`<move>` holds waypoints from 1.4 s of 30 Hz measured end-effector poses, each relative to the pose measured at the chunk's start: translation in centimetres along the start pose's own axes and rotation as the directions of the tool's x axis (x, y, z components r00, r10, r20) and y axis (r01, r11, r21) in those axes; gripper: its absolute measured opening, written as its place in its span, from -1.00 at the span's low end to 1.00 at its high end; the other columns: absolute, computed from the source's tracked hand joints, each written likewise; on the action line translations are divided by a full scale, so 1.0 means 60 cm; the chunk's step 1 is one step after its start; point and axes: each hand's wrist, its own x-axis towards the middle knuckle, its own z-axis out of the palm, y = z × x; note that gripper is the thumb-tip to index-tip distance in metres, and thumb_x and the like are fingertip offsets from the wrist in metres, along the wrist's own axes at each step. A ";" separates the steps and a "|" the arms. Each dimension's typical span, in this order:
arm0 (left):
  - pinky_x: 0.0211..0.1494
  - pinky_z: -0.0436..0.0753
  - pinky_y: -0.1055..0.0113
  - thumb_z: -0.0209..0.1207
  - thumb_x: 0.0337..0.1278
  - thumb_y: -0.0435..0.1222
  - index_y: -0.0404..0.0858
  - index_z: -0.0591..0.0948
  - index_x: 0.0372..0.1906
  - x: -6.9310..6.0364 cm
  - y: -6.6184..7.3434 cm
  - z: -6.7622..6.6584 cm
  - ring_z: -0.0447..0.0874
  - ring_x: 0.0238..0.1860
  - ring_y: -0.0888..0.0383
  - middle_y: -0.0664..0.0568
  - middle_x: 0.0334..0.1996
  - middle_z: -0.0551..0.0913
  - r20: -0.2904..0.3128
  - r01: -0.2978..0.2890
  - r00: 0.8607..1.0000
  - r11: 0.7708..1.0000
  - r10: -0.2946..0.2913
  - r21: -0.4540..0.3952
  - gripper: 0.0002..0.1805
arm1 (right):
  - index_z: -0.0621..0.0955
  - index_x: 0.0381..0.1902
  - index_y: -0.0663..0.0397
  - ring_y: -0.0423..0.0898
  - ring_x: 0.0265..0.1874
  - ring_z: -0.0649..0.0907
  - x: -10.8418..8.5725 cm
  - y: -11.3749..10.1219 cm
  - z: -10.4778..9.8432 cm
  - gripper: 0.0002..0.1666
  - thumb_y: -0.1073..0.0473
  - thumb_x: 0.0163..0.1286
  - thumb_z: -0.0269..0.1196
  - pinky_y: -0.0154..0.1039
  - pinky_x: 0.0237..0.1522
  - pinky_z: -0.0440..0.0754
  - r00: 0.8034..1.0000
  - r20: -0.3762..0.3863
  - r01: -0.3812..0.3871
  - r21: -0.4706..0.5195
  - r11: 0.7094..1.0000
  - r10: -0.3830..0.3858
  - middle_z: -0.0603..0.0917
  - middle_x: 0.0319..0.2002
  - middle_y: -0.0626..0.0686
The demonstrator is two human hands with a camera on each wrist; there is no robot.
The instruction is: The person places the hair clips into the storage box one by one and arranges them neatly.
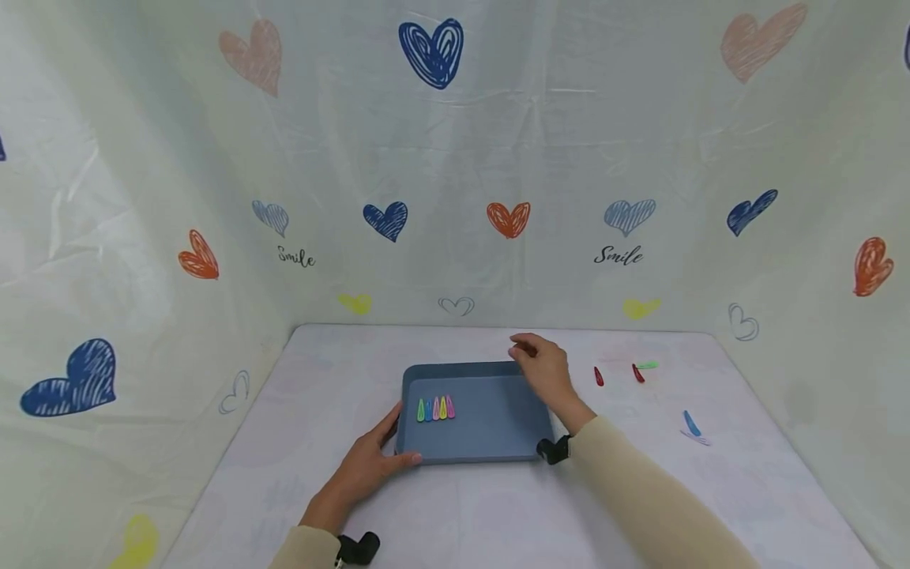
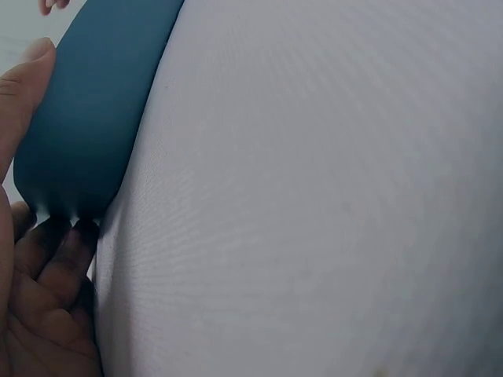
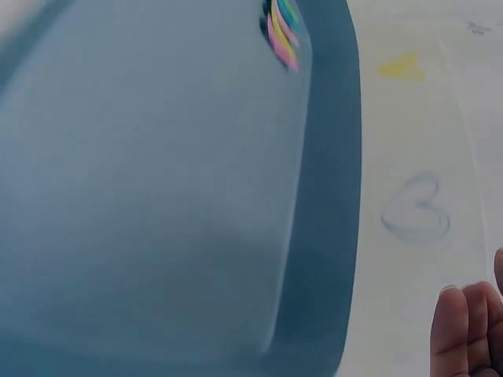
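A blue-grey tray (image 1: 490, 431) lies on the table. In its left half several snap hair clips (image 1: 436, 408), green, blue, pink and yellow, stand side by side in a row. My left hand (image 1: 366, 468) holds the tray's near left corner, thumb at the near rim and fingers along the left side; the left wrist view shows its fingertips (image 2: 82, 229) against the tray wall. Over the far right corner hovers my right hand (image 1: 543, 370), fingers loosely bent. I see nothing in it, and in the right wrist view its fingers (image 3: 464, 326) are beyond the tray's edge.
Right of the tray lie a red hair clip (image 1: 599, 377), another red clip (image 1: 638, 374) touching a green clip (image 1: 647, 365), and a blue clip (image 1: 691, 422) beside a purple one (image 1: 695, 438). A heart-printed sheet (image 1: 448, 158) hangs behind the table.
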 end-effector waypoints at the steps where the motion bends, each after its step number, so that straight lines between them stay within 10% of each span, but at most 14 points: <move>1: 0.62 0.26 -0.23 0.58 -0.03 0.14 0.02 0.14 0.72 0.000 0.000 0.000 0.18 0.65 -0.21 -0.15 0.64 0.25 0.001 0.001 1.000 1.000 -0.001 0.000 0.24 | 0.76 0.12 0.12 0.02 -0.32 0.75 0.003 0.006 -0.011 -0.72 0.21 0.51 0.35 -0.34 -0.36 0.67 1.000 -0.011 -0.004 0.002 1.000 0.004 0.80 -0.17 0.13; 10: 0.62 0.28 -0.22 0.57 -0.04 0.17 0.05 0.15 0.71 0.003 -0.006 0.002 0.20 0.64 -0.20 -0.12 0.64 0.26 -0.008 0.000 1.000 1.000 0.000 0.004 0.24 | 0.70 0.23 0.17 0.11 -0.16 0.77 0.008 0.089 -0.097 -0.63 0.17 0.56 0.30 -0.41 -0.29 0.66 0.993 -0.084 -0.096 -0.087 0.992 0.088 0.79 -0.03 0.23; 20: 0.62 0.29 -0.23 0.59 -0.06 0.16 0.07 0.16 0.71 0.004 -0.005 0.002 0.20 0.65 -0.18 -0.10 0.64 0.27 -0.011 -0.005 1.000 1.000 0.005 0.004 0.24 | 0.60 0.37 0.17 0.16 -0.03 0.64 -0.004 0.166 -0.162 -0.54 0.16 0.61 0.23 -0.06 -0.05 0.59 0.955 -0.188 -0.260 -0.171 0.950 0.228 0.71 0.06 0.27; 42: 0.61 0.31 -0.21 0.58 -0.05 0.17 0.02 0.16 0.71 0.004 -0.003 0.006 0.21 0.64 -0.20 -0.13 0.64 0.26 -0.030 -0.008 0.999 1.000 0.009 0.027 0.25 | 0.54 0.40 0.26 0.24 0.08 0.63 -0.010 0.216 -0.149 -0.42 0.20 0.48 0.32 0.18 0.16 0.56 0.953 -0.023 -0.297 -0.238 0.925 0.301 0.65 0.13 0.34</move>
